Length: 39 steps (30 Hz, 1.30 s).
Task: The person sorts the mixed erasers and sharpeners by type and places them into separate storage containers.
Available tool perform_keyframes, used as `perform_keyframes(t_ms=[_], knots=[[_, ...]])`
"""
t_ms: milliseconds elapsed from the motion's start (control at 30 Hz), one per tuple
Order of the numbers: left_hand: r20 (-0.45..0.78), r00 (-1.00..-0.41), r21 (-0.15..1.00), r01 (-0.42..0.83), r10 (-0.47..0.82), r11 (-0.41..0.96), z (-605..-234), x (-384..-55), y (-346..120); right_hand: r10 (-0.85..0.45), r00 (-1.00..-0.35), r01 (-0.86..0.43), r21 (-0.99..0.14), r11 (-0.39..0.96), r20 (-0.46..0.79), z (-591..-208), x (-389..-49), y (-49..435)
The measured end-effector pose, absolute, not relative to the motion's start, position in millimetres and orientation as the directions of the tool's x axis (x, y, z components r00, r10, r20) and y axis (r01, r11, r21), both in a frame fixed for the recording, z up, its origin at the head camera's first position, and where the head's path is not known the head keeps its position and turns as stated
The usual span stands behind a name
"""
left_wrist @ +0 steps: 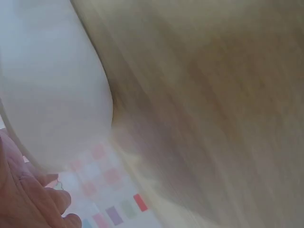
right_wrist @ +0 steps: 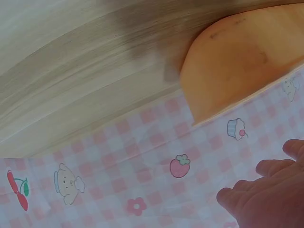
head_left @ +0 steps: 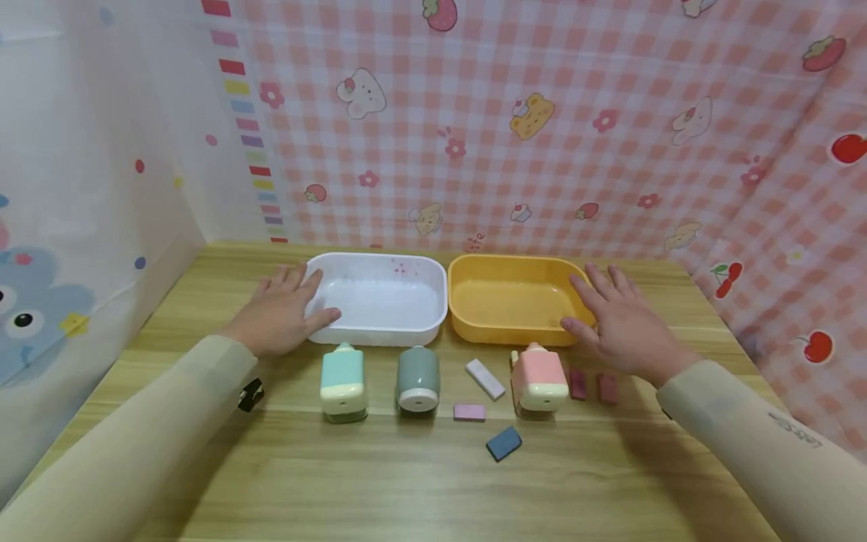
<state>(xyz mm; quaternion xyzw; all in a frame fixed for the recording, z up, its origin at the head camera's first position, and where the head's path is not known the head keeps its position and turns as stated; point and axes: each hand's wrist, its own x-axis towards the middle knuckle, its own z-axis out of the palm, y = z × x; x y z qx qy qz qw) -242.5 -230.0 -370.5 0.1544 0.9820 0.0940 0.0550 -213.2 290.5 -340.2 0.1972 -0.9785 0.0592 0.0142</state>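
White tray [head_left: 379, 336] sits at the centre of the frame, just right of the left grip [head_left: 278, 312], its long axis running left to right; the left grip is the nearer one. Yellow tray [head_left: 515, 334] stands in line beside it, just left of the right grip [head_left: 622, 324], which is nearer there. Both grips have fingers spread apart over the outer rims, clamped on nothing; whether they press there I cannot tell. Both trays are shallow with rounded corners; the white one shows small pink specks [head_left: 400, 267], the yellow one looks glossy inside.
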Motion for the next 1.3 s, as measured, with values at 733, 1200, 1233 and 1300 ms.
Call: perform_keyframes(t_ms=[733,1200,1233,1300], knots=[[-0.09,-0.945,0.266,0.282,0.315,0.922,-380,-241,-228,-0.447,-0.893,-0.449,-0.132,0.884,0.05,-340,-200,276],[-0.089,-0.945,0.262,0.281,0.313,0.923,-381,-240,-228,-0.529,-0.847,-0.53,-0.11,0.841,0.042,-338,-188,265],[-0.088,-0.945,0.263,0.283,0.315,0.923,-381,-240,-228,-0.531,-0.846,-0.532,-0.111,0.839,0.041,-338,-187,265],[-0.088,-0.945,0.264,0.283,0.316,0.922,-380,-240,-228,-0.536,-0.843,-0.537,-0.114,0.836,0.04,-339,-185,265]])
